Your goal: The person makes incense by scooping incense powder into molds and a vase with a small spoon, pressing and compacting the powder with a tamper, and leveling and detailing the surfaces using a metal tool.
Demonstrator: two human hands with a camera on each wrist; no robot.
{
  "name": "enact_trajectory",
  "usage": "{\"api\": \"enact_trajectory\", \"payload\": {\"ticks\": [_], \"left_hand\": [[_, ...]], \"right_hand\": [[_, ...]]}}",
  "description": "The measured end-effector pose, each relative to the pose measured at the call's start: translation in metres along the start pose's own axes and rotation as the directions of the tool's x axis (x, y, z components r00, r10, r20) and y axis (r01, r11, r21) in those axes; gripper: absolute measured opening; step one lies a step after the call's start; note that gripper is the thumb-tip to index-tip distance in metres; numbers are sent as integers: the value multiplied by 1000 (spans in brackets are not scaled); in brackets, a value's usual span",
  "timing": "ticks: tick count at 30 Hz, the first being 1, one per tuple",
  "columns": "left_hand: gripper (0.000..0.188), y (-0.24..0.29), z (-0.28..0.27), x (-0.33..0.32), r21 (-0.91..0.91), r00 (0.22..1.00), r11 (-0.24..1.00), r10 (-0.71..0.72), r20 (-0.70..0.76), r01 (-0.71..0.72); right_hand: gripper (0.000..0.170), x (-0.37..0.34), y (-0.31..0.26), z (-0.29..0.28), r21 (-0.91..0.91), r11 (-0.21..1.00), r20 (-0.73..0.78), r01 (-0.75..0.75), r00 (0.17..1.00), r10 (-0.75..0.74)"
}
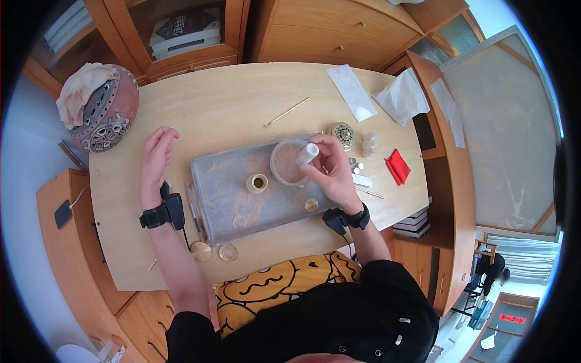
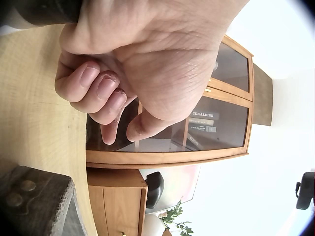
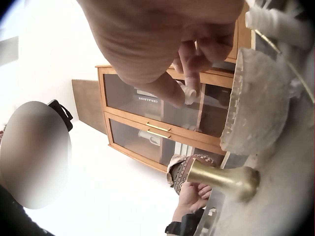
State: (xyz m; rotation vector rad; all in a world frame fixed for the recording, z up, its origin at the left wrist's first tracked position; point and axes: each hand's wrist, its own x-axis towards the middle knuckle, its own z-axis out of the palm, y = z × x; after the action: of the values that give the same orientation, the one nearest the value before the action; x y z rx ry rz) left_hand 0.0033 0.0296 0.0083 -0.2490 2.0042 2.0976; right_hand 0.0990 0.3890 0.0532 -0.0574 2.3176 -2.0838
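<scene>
My right hand [image 1: 334,169] pinches a small white bottle [image 1: 308,153] between thumb and fingers, above a translucent bowl [image 1: 273,158]. Brownish powder lies in the bowl. In the right wrist view, the bottle's clear mouth [image 3: 189,94] points out past the thumb, and the bowl [image 3: 258,103] shows a ridged rim. A small brass vase [image 1: 257,183] stands left of the bowl, on a grey tray [image 1: 221,193] streaked with powder. Off the tray's left end, my left hand [image 1: 158,158] hovers with loosely curled fingers, holding nothing; the left wrist view shows its palm [image 2: 167,73].
Past the right hand are a pierced metal censer [image 1: 342,135], clear little bottles [image 1: 369,145] and a red pouch [image 1: 397,167]. A thin gold stick [image 1: 287,112] lies behind the tray. Brass discs [image 1: 200,251] sit in front. A cloth-topped pot [image 1: 106,115] occupies the far left corner.
</scene>
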Motion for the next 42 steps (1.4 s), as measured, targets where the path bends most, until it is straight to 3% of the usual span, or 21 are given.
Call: {"api": "enact_trajectory", "payload": {"ticks": [4,7,11,14,16,20,22,26,29,32,36,38,39,41,42], "left_hand": [[17,1,1,0,0,1000,1000,-4,2,4],[17,1,1,0,1,1000,1000,-9,-7,9],[17,0,0,-1,-16,1000,1000,-8,-5,8],[17,2,2,-1,2,1000,1000,-3,-2,3],[17,2,2,-1,-3,1000,1000,2,-5,-2],[16,2,0,-1,17,1000,1000,-11,0,11],[17,-1,1,1,20,1000,1000,-11,-28,12],[17,1,1,-1,-10,1000,1000,-10,-11,10],[18,2,3,-2,10,999,1000,-16,-31,16],[18,3,2,1,6,1000,1000,-8,-21,8],[17,3,2,-1,12,999,1000,-21,-24,21],[16,3,4,-1,15,1000,1000,-19,-18,19],[16,3,4,-2,23,1000,1000,-11,-26,12],[17,4,3,-1,33,999,999,-6,-41,7],[17,3,3,-1,21,999,1000,-12,-40,13]], "right_hand": [[50,1,3,1,78,996,-10,42,999,-41],[51,1,6,1,-2,1000,-27,16,1000,-16],[53,-3,4,2,42,999,-7,14,1000,-13],[54,-3,4,2,38,995,-14,89,996,-88],[55,-2,7,-1,-78,996,8,31,1000,-30],[56,-8,5,1,-129,991,17,27,1000,-25],[52,-5,9,5,-119,989,-60,87,994,-94],[48,-6,-1,10,-246,964,-37,95,994,-107],[43,-6,0,11,-261,941,-65,216,968,-241],[44,-4,-2,12,-291,951,-69,107,989,-133],[42,-4,-2,19,-203,955,-114,215,964,-241],[41,2,-6,18,-257,967,-134,7,990,-43],[41,0,-6,19,-256,967,-134,15,990,-51],[38,-7,-5,22,-141,973,-203,184,956,-211],[38,-8,-3,22,-138,975,-209,175,957,-201]]}}
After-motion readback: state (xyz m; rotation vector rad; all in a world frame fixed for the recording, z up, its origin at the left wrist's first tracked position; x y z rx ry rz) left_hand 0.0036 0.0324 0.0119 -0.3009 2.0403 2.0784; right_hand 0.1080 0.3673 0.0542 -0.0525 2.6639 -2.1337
